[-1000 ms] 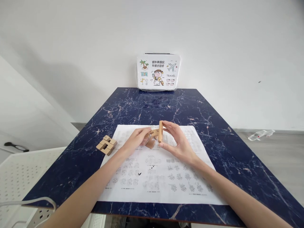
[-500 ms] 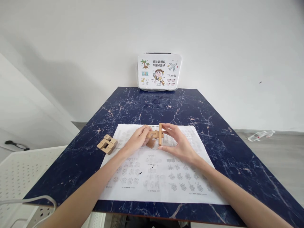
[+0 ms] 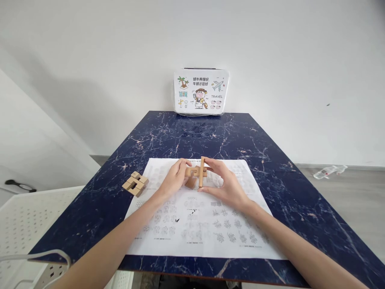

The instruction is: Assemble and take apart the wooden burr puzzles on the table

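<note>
My left hand [image 3: 176,176] is closed on one end of a notched wooden puzzle piece [image 3: 191,171] above the printed sheet. Between the thumb and fingers of my right hand [image 3: 225,180] is a narrow wooden stick [image 3: 201,176], pinched at its two ends. This stick crosses the right part of the notched piece; whether they interlock I cannot tell. A flat wooden piece [image 3: 191,183] shows just below them, partly hidden. Off to the left, a block of joined wooden pieces [image 3: 138,181] with gaps in it rests at the sheet's edge.
Under my hands lies a white sheet [image 3: 204,247] printed with small diagrams, on a dark blue marbled table [image 3: 192,140]. A white cartoon-printed case [image 3: 201,92] leans against the wall. White perforated furniture [image 3: 22,224] and a cable [image 3: 39,253] are at lower left.
The stick in my right hand has tilted slightly, its lower end shifting left and towards me. My left hand keeps its hold on the notched piece, and the other pieces stay put.
</note>
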